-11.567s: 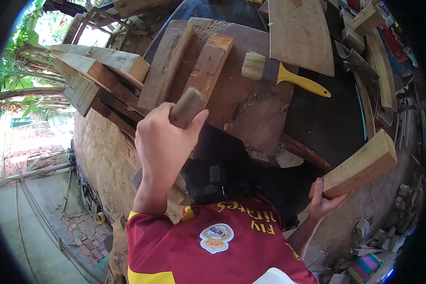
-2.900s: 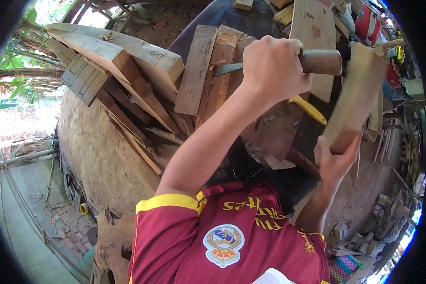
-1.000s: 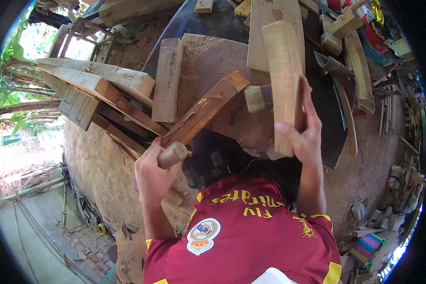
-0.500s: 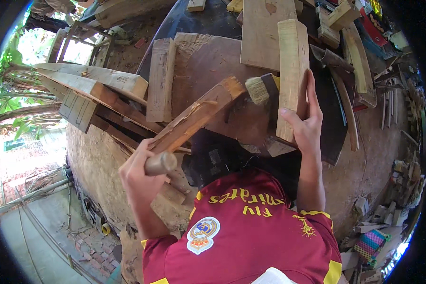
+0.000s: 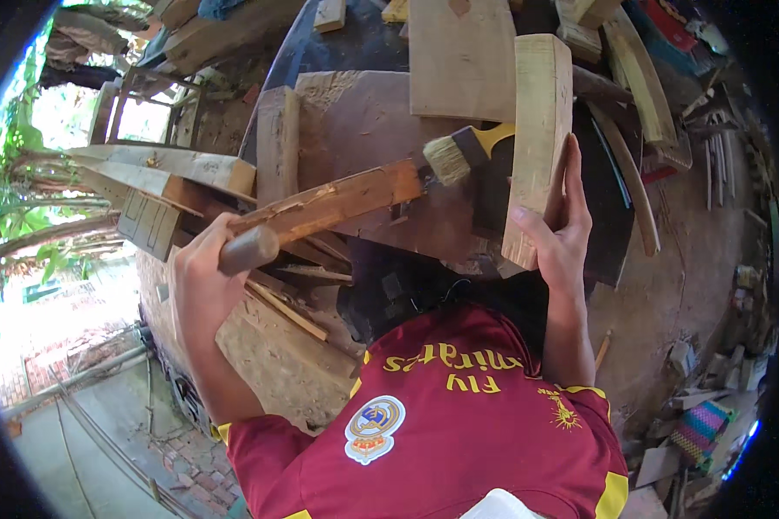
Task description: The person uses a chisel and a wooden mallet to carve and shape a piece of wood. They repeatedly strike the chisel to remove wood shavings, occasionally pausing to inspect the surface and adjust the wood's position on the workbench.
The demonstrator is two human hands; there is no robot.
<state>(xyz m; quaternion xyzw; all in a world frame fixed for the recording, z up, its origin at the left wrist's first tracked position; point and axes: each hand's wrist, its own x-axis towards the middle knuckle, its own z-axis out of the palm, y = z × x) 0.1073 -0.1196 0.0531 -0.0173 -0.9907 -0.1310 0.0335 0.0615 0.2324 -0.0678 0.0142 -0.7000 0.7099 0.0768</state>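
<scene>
In my right hand (image 5: 561, 223) is a pale, slightly curved wood block (image 5: 541, 130), held upright. The thumb presses its near face and the fingers lie along its right side. My left hand (image 5: 206, 272) is closed around a rough reddish-brown wood piece (image 5: 346, 203) with a splintered surface, which points rightward over the work surface. A round, greyish wooden handle end (image 5: 253, 249) juts from the same grip; whether it is joined to that piece I cannot tell. Between the two pieces, a wide paintbrush (image 5: 459, 156) with pale bristles and a yellow handle lies on the brown board (image 5: 368, 117).
A flat plank (image 5: 461, 73) and a short wood block (image 5: 277, 143) rest on the work surface. Long beams (image 5: 169, 177) stick out at the left. Curved wood pieces (image 5: 640, 82) stand at the right. A woven colourful item (image 5: 701, 430) lies among offcuts at the lower right.
My left hand has moved left with the reddish-brown wood, now tilted closer to level. The wood block in my right hand has barely moved in the picture. The view has shifted slightly, showing more of the paintbrush.
</scene>
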